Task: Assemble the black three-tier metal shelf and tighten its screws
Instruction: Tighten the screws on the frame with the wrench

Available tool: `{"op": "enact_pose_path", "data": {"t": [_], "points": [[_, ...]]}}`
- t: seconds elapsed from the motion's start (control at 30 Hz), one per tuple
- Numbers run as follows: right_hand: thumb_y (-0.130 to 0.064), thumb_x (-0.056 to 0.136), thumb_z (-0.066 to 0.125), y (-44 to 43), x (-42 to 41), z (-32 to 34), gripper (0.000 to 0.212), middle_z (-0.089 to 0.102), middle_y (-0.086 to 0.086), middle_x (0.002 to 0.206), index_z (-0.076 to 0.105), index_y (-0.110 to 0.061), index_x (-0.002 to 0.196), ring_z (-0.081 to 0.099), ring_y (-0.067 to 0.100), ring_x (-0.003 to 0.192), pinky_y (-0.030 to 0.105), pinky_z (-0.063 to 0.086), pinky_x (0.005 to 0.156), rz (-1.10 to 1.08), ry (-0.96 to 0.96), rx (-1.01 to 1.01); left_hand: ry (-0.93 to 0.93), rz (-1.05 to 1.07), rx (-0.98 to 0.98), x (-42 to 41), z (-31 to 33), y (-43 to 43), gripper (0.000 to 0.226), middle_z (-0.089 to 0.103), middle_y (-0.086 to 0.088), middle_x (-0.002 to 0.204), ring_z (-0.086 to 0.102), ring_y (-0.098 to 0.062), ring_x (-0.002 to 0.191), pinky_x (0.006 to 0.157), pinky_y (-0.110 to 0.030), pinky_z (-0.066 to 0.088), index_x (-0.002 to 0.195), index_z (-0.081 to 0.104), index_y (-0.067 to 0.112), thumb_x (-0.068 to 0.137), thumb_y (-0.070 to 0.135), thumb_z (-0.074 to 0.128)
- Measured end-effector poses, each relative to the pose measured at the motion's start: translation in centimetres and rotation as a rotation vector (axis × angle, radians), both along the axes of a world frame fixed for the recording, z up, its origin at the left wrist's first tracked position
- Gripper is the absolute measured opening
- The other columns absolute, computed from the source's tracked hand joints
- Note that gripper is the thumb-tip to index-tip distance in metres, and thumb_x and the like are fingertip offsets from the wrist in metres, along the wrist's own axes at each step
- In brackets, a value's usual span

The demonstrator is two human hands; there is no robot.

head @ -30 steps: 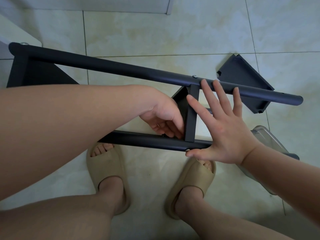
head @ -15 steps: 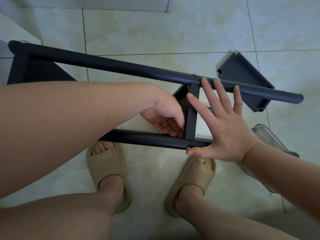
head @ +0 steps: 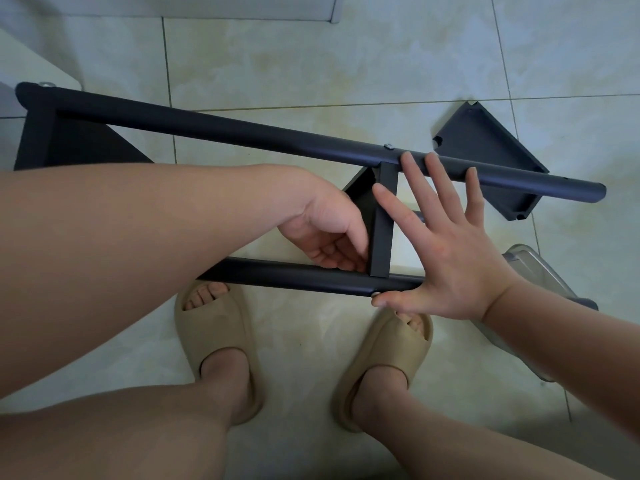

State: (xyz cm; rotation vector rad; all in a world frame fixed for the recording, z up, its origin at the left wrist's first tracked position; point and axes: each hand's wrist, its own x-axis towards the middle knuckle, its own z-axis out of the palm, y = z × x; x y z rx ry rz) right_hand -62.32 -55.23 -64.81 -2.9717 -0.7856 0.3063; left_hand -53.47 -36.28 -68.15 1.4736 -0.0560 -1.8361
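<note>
shelf [head: 242, 131] lies horizontal, long axis left-right, open end pointing right. the right hand [head: 446, 261] rests spread wide across it. the left hand [head: 325, 230] is curled; i cannot tell its contents.

Pale, marbled tiles with thin grout lines cover the floor [head: 277, 64]. 2 beige foam slides stand side by side near its lower edge, toes pointing up the frame: the left slide [head: 214, 341] and the right slide [head: 391, 362], each with a foot in it. A clear plastic container [head: 533, 271] lies tilted near the floor's right edge, only partly in view. A white furniture corner [head: 31, 60] juts in at the upper left, and a white panel [head: 173, 5] runs along the top edge.
</note>
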Motion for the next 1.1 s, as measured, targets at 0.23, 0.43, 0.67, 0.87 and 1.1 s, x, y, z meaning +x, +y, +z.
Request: {"op": "enact_pose_path", "data": {"t": [0.23, 0.43, 0.67, 0.87, 1.1], "points": [[-0.095, 0.068, 0.043, -0.05, 0.01, -0.01, 0.122, 0.008, 0.019, 0.168, 0.020, -0.021, 0.161, 0.003, 0.044, 0.154, 0.076, 0.003, 0.114, 0.002, -0.007, -0.009, -0.035, -0.021, 0.008, -0.05, -0.38, -0.19, 0.014, 0.068, 0.002, 0.079, 0.053, -0.009, 0.067, 0.069, -0.022, 0.040, 0.104, 0.067, 0.012, 0.091, 0.007, 0.064], [-0.096, 0.068, 0.043, -0.11, 0.03, -0.09, 0.122, 0.007, 0.018, 0.169, 0.018, -0.022, 0.161, 0.002, 0.044, 0.155, 0.076, 0.004, 0.114, 0.004, -0.010, -0.007, 0.020, 0.007, -0.013, 0.06, -0.25, 0.09, 0.012, 0.068, 0.000, 0.078, 0.057, -0.010, 0.069, 0.070, -0.022, 0.043, 0.097, 0.069, 0.011, 0.090, 0.003, 0.063], [-0.096, 0.068, 0.042, -0.12, 0.02, -0.09, 0.122, 0.007, 0.018, 0.169, 0.019, -0.022, 0.162, 0.002, 0.044, 0.155, 0.075, 0.002, 0.115, 0.005, -0.009, -0.008, -0.030, -0.038, 0.017, -0.18, -0.53, -0.18, 0.006, 0.067, 0.003, 0.077, 0.053, -0.009, 0.066, 0.066, -0.021, 0.040, 0.094, 0.067, 0.015, 0.092, 0.010, 0.065], [-0.096, 0.068, 0.042, -0.10, 0.05, -0.07, 0.121, 0.007, 0.018, 0.168, 0.020, -0.021, 0.161, 0.003, 0.044, 0.155, 0.076, 0.003, 0.114, 0.004, -0.010, -0.005, 0.000, -0.014, 0.001, 0.16, -0.35, 0.01, 0.018, 0.067, 0.001, 0.079, 0.056, -0.010, 0.069, 0.072, -0.023, 0.042, 0.106, 0.067, 0.011, 0.090, 0.002, 0.064], [-0.096, 0.069, 0.040, -0.11, 0.03, -0.15, 0.121, 0.008, 0.019, 0.168, 0.019, -0.021, 0.161, 0.003, 0.044, 0.155, 0.076, 0.003, 0.114, 0.007, -0.013, -0.009, -0.008, -0.055, 0.013, -0.04, -0.40, 0.13, 0.011, 0.069, 0.004, 0.084, 0.056, -0.011, 0.073, 0.070, -0.024, 0.042, 0.099, 0.070, 0.017, 0.090, 0.015, 0.065]]}}
